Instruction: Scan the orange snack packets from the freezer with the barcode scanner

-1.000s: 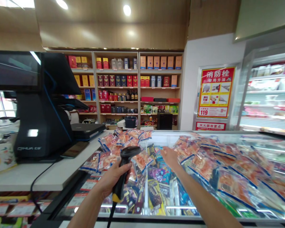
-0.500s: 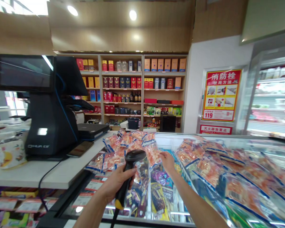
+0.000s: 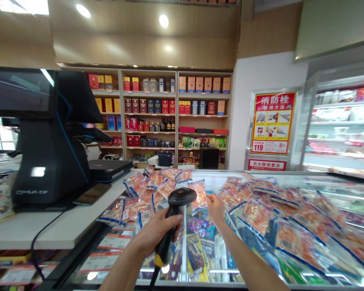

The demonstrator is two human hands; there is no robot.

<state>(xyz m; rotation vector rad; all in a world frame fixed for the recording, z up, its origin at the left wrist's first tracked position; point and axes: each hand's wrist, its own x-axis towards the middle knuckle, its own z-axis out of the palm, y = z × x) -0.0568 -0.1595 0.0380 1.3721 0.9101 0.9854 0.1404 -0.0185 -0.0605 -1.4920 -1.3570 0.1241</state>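
Observation:
My left hand (image 3: 157,232) is wrapped round the grip of a black barcode scanner (image 3: 182,195) with a yellow base and a cord hanging down. Its head points away from me. My right hand (image 3: 215,207) pinches the edge of a clear plastic food packet (image 3: 197,194) with orange-pink contents and a blue border, held up just past the scanner head. Similar packets lie in a heap (image 3: 157,184) to the left and in a larger pile (image 3: 261,206) to the right, all on the glass top of a freezer (image 3: 182,262).
A black checkout terminal (image 3: 48,153) stands on the white counter (image 3: 57,230) at left, beside a phone (image 3: 92,194). Frozen goods show through the glass. Behind are shelves (image 3: 151,95) of boxes and bottles, a red fire-hydrant sign (image 3: 273,123) and a display fridge (image 3: 346,133).
The view has turned slightly right. The scanner has shifted right relative to the packets, closer to the pinched packet, which is now partly behind its head. Both hands keep their hold.

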